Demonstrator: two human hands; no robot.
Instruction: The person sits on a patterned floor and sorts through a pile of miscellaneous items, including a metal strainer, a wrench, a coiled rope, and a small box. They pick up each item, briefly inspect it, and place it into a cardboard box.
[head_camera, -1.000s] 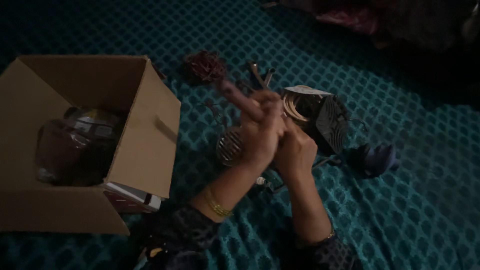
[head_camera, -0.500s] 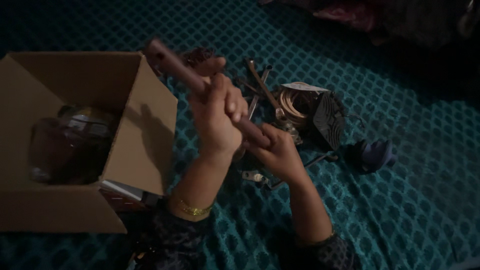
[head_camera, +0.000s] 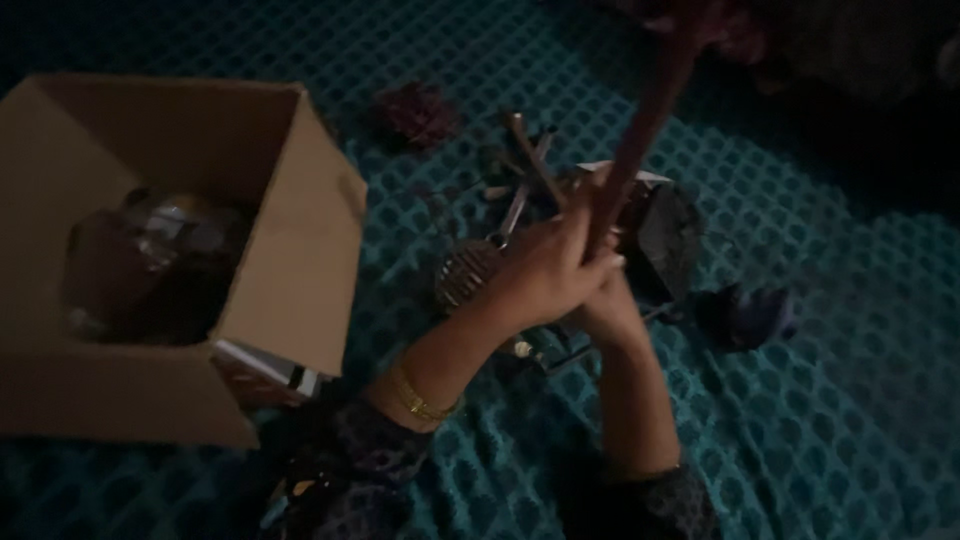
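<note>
— Hands? 
— Both mine: left hand (head_camera: 545, 275) and right hand (head_camera: 605, 300) grip the brown rod (head_camera: 645, 120), raised above the teal mat (head_camera: 850, 400).
— Progress? 
— I judge it midway; tools (head_camera: 520, 185) lie unpacked beside the cardboard box (head_camera: 300, 260).

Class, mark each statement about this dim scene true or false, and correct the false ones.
1. Both hands grip one long reddish-brown rod. True.
2. The open brown cardboard box lies right of the hands. False: it lies to their left.
3. The left hand wears a gold bangle at the wrist. True.
4. The patterned cloth underneath is red. False: it is teal.
5. The right hand rests flat on the cloth. False: it is closed round the rod's lower end.
</note>
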